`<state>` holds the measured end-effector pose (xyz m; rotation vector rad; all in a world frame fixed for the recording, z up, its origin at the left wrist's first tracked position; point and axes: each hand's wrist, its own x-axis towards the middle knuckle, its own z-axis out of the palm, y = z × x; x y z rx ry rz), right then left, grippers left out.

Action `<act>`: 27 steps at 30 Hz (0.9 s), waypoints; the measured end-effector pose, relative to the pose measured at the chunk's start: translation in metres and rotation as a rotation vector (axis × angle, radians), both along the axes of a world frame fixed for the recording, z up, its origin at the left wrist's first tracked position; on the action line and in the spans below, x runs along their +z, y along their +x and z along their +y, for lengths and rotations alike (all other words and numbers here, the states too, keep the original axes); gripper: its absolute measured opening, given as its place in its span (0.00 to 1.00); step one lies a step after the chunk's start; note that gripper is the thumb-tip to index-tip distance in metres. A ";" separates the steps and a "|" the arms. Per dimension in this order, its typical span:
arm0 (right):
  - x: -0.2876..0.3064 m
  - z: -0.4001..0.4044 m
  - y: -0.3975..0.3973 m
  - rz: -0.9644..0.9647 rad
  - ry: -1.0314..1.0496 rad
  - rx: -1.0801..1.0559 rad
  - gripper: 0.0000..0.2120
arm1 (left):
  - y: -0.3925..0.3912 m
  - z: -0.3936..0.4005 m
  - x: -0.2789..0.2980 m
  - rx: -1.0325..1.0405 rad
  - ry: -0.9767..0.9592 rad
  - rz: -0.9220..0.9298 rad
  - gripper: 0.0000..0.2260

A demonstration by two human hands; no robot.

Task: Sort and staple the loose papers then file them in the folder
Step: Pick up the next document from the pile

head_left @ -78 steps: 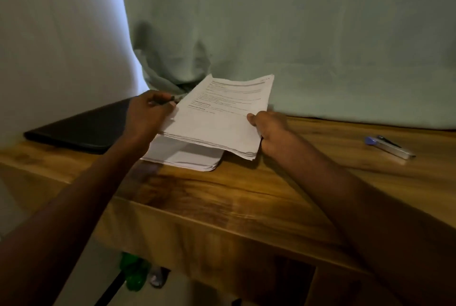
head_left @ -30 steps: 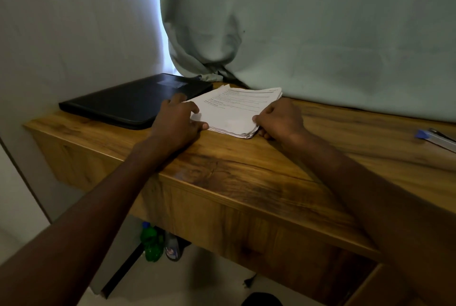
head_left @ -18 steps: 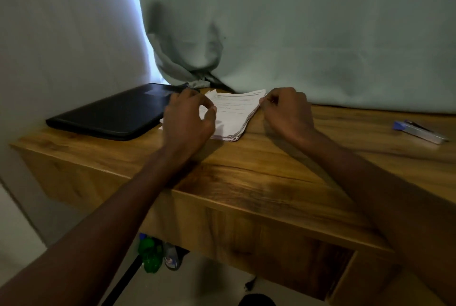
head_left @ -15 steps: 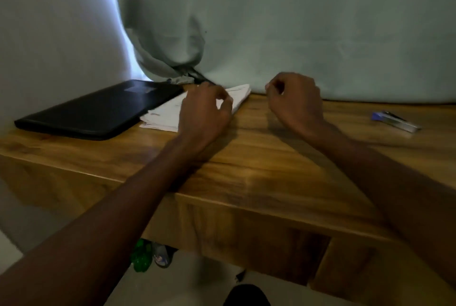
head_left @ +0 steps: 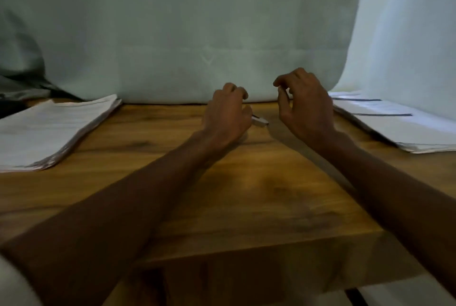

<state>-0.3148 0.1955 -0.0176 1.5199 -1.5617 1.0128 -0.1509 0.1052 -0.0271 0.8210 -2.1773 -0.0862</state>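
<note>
Stapler [head_left: 259, 121] sits mid-desk with one paper stack [head_left: 53, 128] off to its left and another [head_left: 394, 120] to its right, left hand [head_left: 227, 115] curled over it, probably grabbing, right hand [head_left: 304, 103] loosely curled beside it, empty, folder not visible.

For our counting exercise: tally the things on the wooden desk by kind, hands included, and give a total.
Paper stacks: 2, a left stack and a right stack
Staplers: 1, the stapler, mostly hidden behind the left hand
Hands: 2, the left hand and the right hand
Total: 5
</note>
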 end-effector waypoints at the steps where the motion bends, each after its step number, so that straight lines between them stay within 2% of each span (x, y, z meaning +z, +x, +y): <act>1: 0.001 0.009 -0.014 -0.028 -0.015 -0.026 0.09 | -0.019 0.008 -0.003 -0.028 -0.004 0.008 0.16; 5: 0.001 0.043 -0.060 -0.121 -0.048 -0.131 0.09 | -0.081 0.037 -0.006 -0.119 -0.013 0.035 0.16; 7: 0.002 0.066 -0.084 -0.119 -0.033 -0.216 0.09 | -0.110 0.054 0.001 -0.099 -0.029 -0.036 0.17; 11: -0.010 0.103 -0.129 -0.082 0.129 -0.488 0.11 | -0.133 0.067 0.004 0.303 0.014 -0.346 0.29; 14: -0.025 0.106 -0.143 -0.179 0.298 -0.599 0.15 | -0.126 0.052 -0.003 0.425 0.203 -0.393 0.34; 16: -0.031 0.097 -0.140 -0.201 0.436 -0.622 0.18 | -0.119 0.036 -0.011 0.453 0.337 -0.420 0.32; 18: -0.035 0.090 -0.137 -0.175 0.513 -0.617 0.17 | -0.116 0.028 -0.018 0.432 0.383 -0.455 0.27; 22: -0.032 0.092 -0.137 -0.196 0.544 -0.579 0.13 | -0.115 0.044 -0.020 0.282 0.249 -0.464 0.18; 27: -0.029 0.095 -0.133 -0.247 0.565 -0.535 0.11 | -0.125 0.062 -0.028 0.169 0.224 -0.451 0.16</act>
